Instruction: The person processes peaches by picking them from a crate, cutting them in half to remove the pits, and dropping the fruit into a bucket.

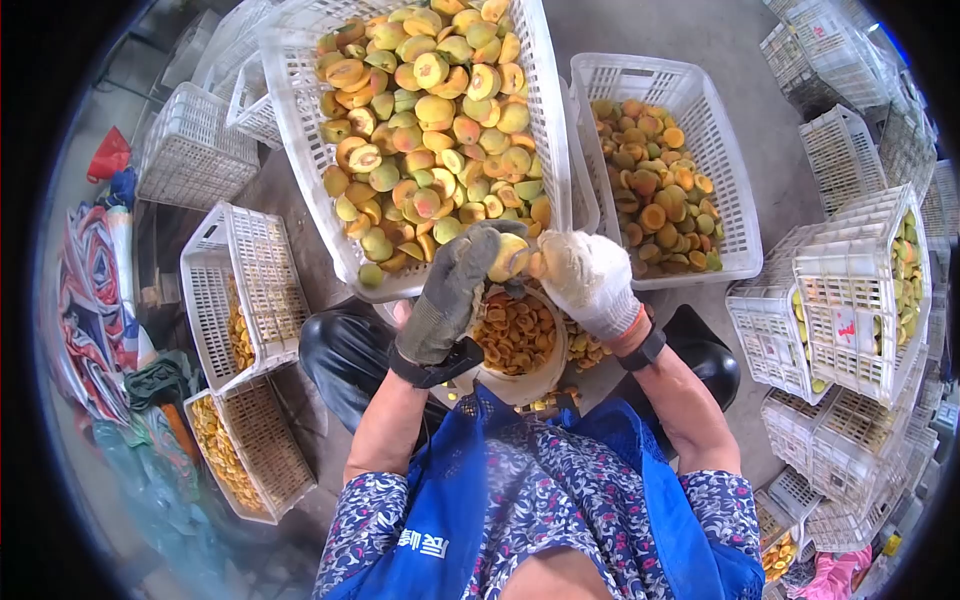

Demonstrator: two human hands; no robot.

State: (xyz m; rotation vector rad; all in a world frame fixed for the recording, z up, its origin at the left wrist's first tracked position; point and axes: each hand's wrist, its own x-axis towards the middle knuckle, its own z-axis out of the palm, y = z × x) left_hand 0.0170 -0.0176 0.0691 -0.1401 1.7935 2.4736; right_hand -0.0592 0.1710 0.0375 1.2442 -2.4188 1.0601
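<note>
My left hand (448, 300), in a dark grey glove, is closed around a yellow peach piece (509, 257) over the bucket. Close beside it, my right hand (588, 282) wears a white knit glove, its fingers pinched together. A small orange-brown bit shows at those fingertips, too small to name. Below both hands stands a round pale bucket (556, 372) with orange fruit pieces (513, 335) in it. Just ahead, a large white crate (553, 110) holds many cut yellow-green peaches (435, 112).
A second white crate (735, 170) of peaches stands to the right. Two crates (270, 270) with orange pieces lie tilted at left, near bundled cloth and plastic (100, 290). Stacked crates (850, 310) line the right side. More orange pieces lie beside the bucket.
</note>
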